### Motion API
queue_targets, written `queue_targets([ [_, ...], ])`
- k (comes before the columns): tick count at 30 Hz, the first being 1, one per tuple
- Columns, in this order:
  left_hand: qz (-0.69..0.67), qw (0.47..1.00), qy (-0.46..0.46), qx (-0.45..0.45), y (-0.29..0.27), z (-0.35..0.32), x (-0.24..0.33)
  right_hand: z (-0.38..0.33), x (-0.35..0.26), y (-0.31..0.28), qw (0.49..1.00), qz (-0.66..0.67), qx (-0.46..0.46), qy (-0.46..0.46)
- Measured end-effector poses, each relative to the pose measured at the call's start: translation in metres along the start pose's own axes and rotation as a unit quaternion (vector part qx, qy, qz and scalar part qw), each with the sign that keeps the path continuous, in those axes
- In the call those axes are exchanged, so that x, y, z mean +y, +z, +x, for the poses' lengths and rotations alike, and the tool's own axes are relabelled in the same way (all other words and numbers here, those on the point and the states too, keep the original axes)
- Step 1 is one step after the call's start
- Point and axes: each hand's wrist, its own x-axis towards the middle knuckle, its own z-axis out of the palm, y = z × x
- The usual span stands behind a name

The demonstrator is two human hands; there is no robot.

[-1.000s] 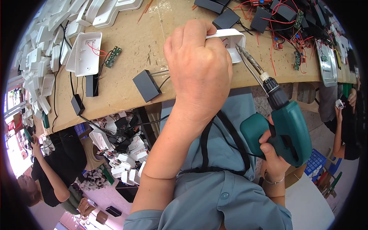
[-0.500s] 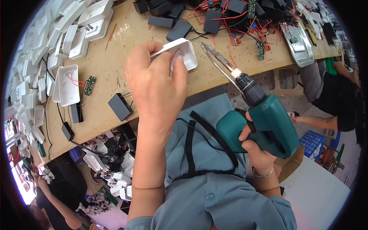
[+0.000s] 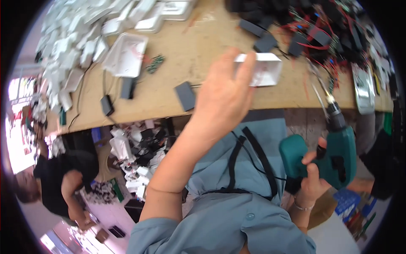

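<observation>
My left hand (image 3: 224, 91) is closed on a small white plastic casing (image 3: 270, 78), whose hollow inside shows above the bench's near edge. Blur hides the detail inside it. My right hand (image 3: 315, 182) grips a green pistol-shaped soldering gun (image 3: 347, 144) by its handle, the metal tip pointing up and away from me. A gap separates that tip from the casing. To the left of my left hand lies a black box (image 3: 185, 96) with leads. Farther left are another white casing (image 3: 134, 59) with red wires and a green circuit board (image 3: 155, 64).
White casings (image 3: 93, 25) are heaped at the far left of the bench (image 3: 177, 55). Black boxes and red-wired boards (image 3: 325, 38) crowd the far right, near a metal tray (image 3: 363, 91). White and black parts (image 3: 135, 165) fill a space below. A person (image 3: 72, 182) sits at left.
The view has swung, so the bench things sit farther right in it. The soldering gun has moved right, away from the casing. My left hand has kept its hold on the casing.
</observation>
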Motion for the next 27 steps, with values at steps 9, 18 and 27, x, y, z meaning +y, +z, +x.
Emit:
queue_targets([
  [9, -0.123, 0.979, -0.084, 0.140, -0.080, -0.007, -0.042, 0.006, 0.006, -0.010, 0.998, -0.009, -0.051, -0.041],
  [18, -0.317, 0.877, -0.269, 0.241, -0.196, -0.076, -0.090, 0.012, 0.011, -0.004, 0.996, 0.013, -0.082, -0.028],
  [27, -0.243, 0.805, -0.508, 0.187, -0.218, -0.241, -0.116, 0.021, 0.001, 0.008, 0.998, 0.002, -0.063, -0.004],
])
